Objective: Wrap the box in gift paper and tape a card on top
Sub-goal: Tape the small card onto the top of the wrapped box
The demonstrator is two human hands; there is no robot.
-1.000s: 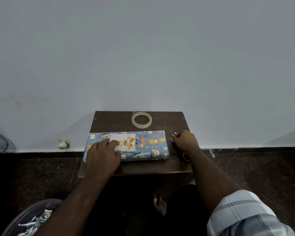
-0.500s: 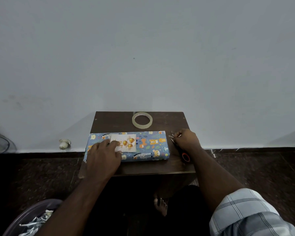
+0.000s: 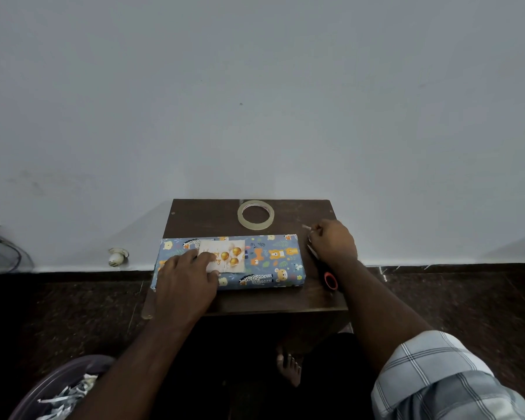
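Wrapped box point(image 3: 255, 262) lying flat on small dark wooden table point(image 3: 200, 216), long axis running left to right, parallel to wall point(image 3: 255, 86), spanning most of table's width. Card point(image 3: 225, 256) on top of box toward its left half, face up, printed side readable from near edge (gold balloons and script lettering on pale ground).

Left hand point(image 3: 185, 280) resting on left part of box, fingers fairly straight and laid over card's left edge, thumb at card's near corner. Right hand point(image 3: 332, 242) just beyond box's right end, fingers curled, pinching small pale strip of tape point(image 3: 306, 227) at its tips. Hands well apart, one at each end of box.

Tape roll point(image 3: 255, 214) flat at table's far edge, behind box, apart from it. Scissors point(image 3: 328, 275) on table under right wrist, mostly hidden, orange handle loop showing near box's right end. Bin with paper shreds point(image 3: 64, 395) at lower left on floor; bare foot point(image 3: 289, 368) under table; small white fitting point(image 3: 117, 256) at base of wall, left.

Box paper blue, printed with orange bears and spotted animals, ends folded neatly.
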